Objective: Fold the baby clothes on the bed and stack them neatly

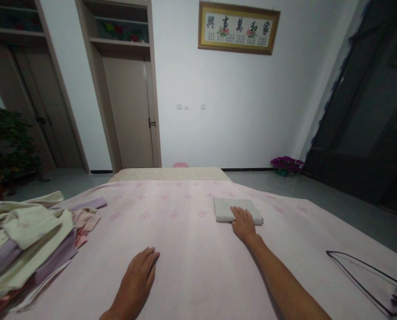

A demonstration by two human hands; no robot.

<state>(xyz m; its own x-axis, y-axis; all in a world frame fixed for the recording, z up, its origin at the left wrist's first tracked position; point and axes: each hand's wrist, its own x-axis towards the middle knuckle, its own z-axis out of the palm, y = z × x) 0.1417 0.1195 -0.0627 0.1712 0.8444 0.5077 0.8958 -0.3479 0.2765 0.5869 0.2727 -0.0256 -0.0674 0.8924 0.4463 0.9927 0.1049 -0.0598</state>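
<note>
A folded pale grey cloth (223,209) lies flat on the pink flowered sheet (188,258), right of the middle. My right hand (244,223) rests on top of its near side, fingers stretched out and lying flat. Over on the left, my left hand (139,271) is low above or on the sheet, palm down; its fingers are extended and hold nothing. Whether it touches the sheet, I cannot tell. Left of it is a loose heap of clothes (35,226) in cream, lilac and pink.
A black clothes hanger (361,266) lies on the sheet at the right. Beyond the sheet's far edge a beige surface (172,174) shows. Purple flowers (287,163) stand on the floor by the wall, and a leafy plant (8,142) is at the left.
</note>
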